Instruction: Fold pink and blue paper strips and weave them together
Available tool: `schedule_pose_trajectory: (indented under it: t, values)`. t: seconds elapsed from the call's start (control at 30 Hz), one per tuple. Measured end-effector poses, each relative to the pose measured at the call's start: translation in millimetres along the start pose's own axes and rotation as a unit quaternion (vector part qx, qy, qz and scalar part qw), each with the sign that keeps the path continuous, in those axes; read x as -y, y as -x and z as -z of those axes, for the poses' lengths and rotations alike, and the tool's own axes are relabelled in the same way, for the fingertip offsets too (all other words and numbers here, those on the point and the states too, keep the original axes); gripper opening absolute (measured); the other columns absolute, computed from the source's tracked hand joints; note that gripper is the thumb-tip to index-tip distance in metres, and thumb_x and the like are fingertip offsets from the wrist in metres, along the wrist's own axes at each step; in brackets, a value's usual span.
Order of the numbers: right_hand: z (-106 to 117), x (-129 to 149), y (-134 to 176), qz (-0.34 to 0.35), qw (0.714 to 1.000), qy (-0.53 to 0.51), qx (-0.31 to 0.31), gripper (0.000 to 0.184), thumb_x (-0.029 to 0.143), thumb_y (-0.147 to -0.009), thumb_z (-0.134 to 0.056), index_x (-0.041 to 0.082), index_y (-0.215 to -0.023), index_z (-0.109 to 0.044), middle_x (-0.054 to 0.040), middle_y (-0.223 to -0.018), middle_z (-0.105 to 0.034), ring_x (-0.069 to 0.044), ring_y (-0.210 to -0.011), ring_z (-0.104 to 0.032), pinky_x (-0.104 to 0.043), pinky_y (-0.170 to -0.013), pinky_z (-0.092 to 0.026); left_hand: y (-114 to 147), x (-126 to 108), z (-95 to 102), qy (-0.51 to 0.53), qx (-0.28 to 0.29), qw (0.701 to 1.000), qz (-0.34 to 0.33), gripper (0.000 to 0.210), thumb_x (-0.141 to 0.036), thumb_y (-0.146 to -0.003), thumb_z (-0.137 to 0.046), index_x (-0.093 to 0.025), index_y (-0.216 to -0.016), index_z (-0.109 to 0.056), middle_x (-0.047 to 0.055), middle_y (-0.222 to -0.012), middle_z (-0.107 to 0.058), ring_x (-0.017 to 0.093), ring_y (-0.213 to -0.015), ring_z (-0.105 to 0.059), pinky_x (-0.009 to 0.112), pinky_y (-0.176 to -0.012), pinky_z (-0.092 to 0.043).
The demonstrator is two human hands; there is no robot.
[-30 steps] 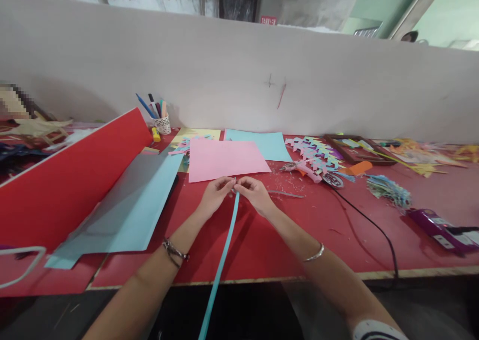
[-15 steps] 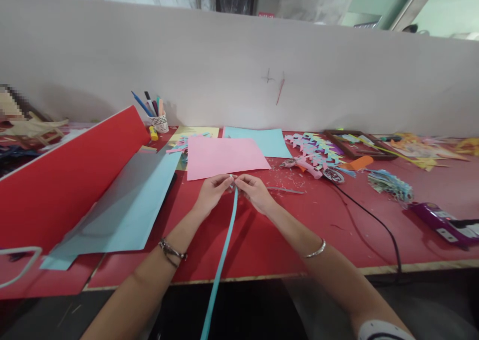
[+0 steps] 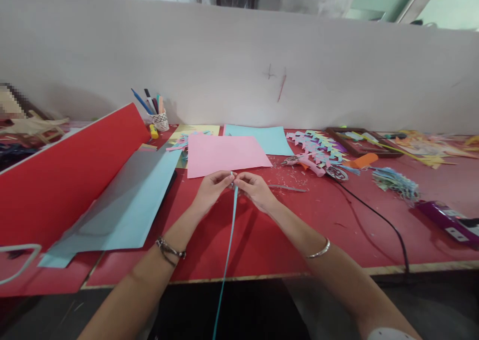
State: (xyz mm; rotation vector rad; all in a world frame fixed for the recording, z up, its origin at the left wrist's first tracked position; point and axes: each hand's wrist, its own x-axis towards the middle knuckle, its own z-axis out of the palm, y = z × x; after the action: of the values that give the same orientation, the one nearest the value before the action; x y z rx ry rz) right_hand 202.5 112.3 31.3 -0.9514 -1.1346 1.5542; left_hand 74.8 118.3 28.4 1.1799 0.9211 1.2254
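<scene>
A long, narrow light-blue paper strip (image 3: 229, 235) hangs from between my two hands, down past the table's front edge. My left hand (image 3: 215, 189) pinches its upper end between thumb and fingers. Close against it, my right hand (image 3: 255, 190) pinches the same end from the other side. A small bit of the strip pokes up between the fingertips; its exact shape there is mostly hidden. Just beyond my hands lies a pink paper sheet (image 3: 228, 155), with a light-blue sheet (image 3: 267, 139) partly under it.
On the right are a pink glue gun (image 3: 312, 165) with a black cord, folded paper chains (image 3: 318, 145), fringed paper (image 3: 396, 184) and a purple power strip (image 3: 447, 220). On the left, a red board (image 3: 75, 180) leans over blue sheets (image 3: 123, 205). A pen cup (image 3: 160, 121) stands behind.
The hanging strip has turned, so it looks narrower, and its lower end has swung slightly right. Both hands keep their pinch at nearly the same spot.
</scene>
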Motion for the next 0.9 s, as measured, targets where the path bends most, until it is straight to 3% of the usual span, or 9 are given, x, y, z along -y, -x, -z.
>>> schedule_pose_trajectory:
  t: [0.43,0.7,0.9]
  values:
    - [3,-2,-1,-0.003,1.000,-0.006,0.010,0.029,0.035,-0.048,-0.073,0.017,-0.055,-0.052,0.0079,-0.049,-0.055,-0.004,-0.044,-0.046,-0.019,-0.049,-0.037,0,4,1.6,0.036,0.026,0.998,0.033,0.026,-0.038,-0.052,-0.068,-0.015,-0.061,-0.059,-0.005,-0.055,-0.055,0.006,-0.053,-0.047,0.022,-0.059,-0.042]
    - [1,-2,-1,-0.015,0.999,0.035,-0.039,0.018,0.031,-0.057,-0.066,0.016,-0.059,-0.057,0.0056,-0.048,-0.057,-0.006,-0.044,-0.051,-0.020,-0.048,-0.040,-2,8,4.3,0.006,0.007,1.000,0.028,0.026,-0.037,-0.054,-0.068,-0.015,-0.066,-0.060,-0.005,-0.057,-0.056,0.006,-0.054,-0.047,0.020,-0.058,-0.040]
    - [3,-2,0,-0.041,0.998,0.030,-0.036,0.018,0.029,-0.056,-0.068,0.016,-0.059,-0.056,0.0060,-0.048,-0.057,-0.005,-0.043,-0.050,-0.019,-0.047,-0.040,-2,11,5.0,-0.014,0.003,1.000,0.023,0.024,-0.035,-0.057,-0.066,-0.016,-0.069,-0.058,-0.005,-0.058,-0.055,0.007,-0.053,-0.048,0.022,-0.059,-0.041]
